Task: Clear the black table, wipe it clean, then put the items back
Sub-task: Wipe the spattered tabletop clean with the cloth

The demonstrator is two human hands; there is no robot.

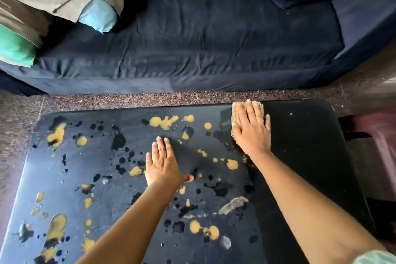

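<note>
Black table (pixel 304 148) across the lower half of the view, bare of items, so clearing apparently done. Wiping under way, by the look of it. Right strip dark and mostly clean, bar a few specks. Centre and left thick with yellow splotches (pixel 164 122) and black wet blots, plus a greyish smear (pixel 233 204) nearer the front. Most of the top yet to wipe. Putting items back not begun, with no such items anywhere in view.

Tan cloth (pixel 258 106) at the far edge, right of centre, pressed flat under the right hand (pixel 250 130), fingers straight and spread rather than curled round it. Left hand (pixel 162 165) open too, palm down on the dirty middle, thumb out to the side, holding nothing.

Far edge just past the cloth, rounded corner further right. Beyond it a narrow band of speckled floor (pixel 107 100), then the dark blue sofa (pixel 192 38). Plenty of flat room leftward and toward the body for long strokes, little to spare ahead before slipping off the edge. Left hand squarely in the path of any leftward sweep.
</note>
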